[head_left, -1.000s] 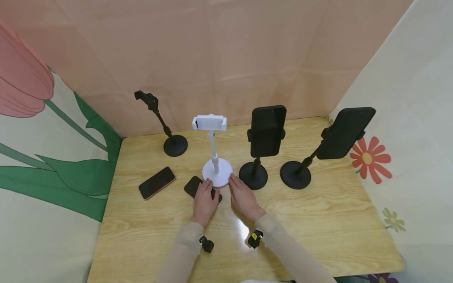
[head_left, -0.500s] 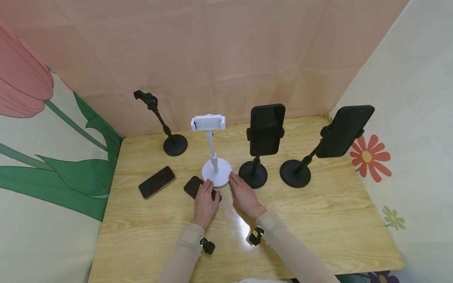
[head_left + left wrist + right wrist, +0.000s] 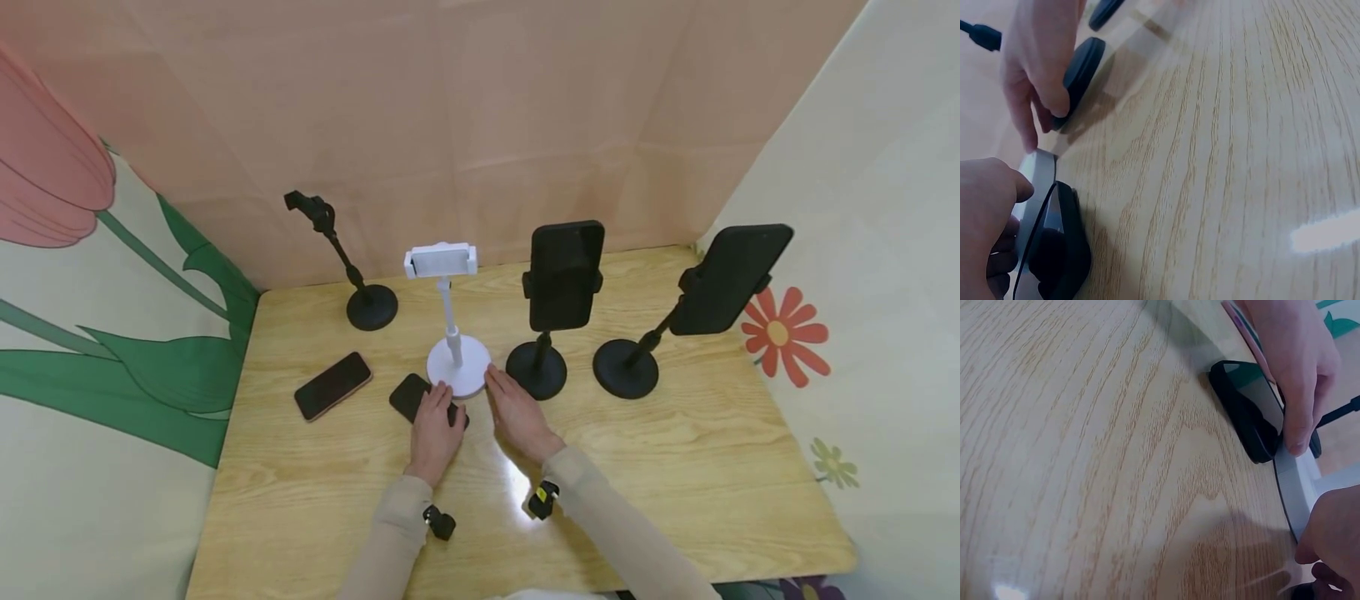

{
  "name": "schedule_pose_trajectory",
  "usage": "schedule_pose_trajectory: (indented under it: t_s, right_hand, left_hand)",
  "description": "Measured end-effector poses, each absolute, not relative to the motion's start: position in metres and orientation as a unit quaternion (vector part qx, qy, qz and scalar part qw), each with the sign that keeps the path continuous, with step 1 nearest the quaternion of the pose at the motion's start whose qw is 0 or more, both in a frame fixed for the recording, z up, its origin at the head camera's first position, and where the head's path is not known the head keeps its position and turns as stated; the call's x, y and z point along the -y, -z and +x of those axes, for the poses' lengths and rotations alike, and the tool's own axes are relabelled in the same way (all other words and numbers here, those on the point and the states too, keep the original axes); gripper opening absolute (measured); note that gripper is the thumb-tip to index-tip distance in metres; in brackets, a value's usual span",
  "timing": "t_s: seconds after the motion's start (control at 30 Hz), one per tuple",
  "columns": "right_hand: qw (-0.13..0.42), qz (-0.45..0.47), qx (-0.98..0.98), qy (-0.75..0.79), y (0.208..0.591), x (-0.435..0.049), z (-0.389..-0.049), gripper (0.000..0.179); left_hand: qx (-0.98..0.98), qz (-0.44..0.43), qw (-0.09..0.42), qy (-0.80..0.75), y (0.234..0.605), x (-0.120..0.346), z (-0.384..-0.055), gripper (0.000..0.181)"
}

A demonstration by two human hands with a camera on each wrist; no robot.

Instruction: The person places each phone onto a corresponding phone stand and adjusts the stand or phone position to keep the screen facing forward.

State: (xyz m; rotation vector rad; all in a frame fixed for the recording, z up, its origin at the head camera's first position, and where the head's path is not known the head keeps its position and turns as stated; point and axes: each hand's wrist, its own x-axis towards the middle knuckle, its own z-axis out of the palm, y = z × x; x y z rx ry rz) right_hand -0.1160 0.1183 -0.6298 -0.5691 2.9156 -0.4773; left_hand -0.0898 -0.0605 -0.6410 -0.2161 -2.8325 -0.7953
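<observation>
A white phone stand (image 3: 453, 337) with a round base and an unfilled clamp stands in front of the person. At its base's front left lies my left hand (image 3: 435, 433), fingertips against the rim and palm over a dark phone (image 3: 408, 395) lying flat. My right hand (image 3: 517, 417) touches the base's right side with extended fingers. In the left wrist view the white base (image 3: 1039, 169) is between both hands, beside the phone's black edge (image 3: 1079, 250). The right wrist view has the phone (image 3: 1244, 412) right next to the base (image 3: 1291, 487), partly under the left hand.
Another phone (image 3: 333, 387) lies flat at left. Behind it is a black stand (image 3: 372, 308) with no phone. Right of the white stand are two black stands, bearing a phone (image 3: 566, 275) and a tilted phone (image 3: 731, 281). A pink cloth (image 3: 480, 125) hangs behind the wooden table (image 3: 712, 467).
The white stand's clamp has shifted very slightly left and shows its grey inner face more plainly than a second ago. Both hands stay at the base; the last half second looks still.
</observation>
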Motion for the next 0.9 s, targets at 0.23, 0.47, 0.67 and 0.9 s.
schedule_pose_trajectory:
  t_s: [0.23, 0.47, 0.67, 0.9]
  right_hand:
    - [0.077, -0.183, -0.968, 0.153, 0.633, -0.118, -0.116, 0.065]
    - [0.082, -0.180, -0.968, 0.154, 0.633, -0.117, -0.115, 0.068]
    - [0.065, -0.189, -0.966, 0.164, 0.634, -0.117, -0.113, 0.067]
    - [0.024, -0.211, -0.950, 0.231, 0.637, -0.121, -0.101, 0.067]
  left_hand:
    - [0.952, -0.074, 0.098, 0.280, 0.642, 0.061, -0.090, 0.042]
    - [0.952, -0.075, 0.094, 0.280, 0.640, 0.063, -0.090, 0.042]
    - [0.957, -0.095, 0.092, 0.259, 0.636, 0.067, -0.089, 0.043]
    - [0.949, -0.096, 0.035, 0.297, 0.636, 0.079, -0.091, 0.046]
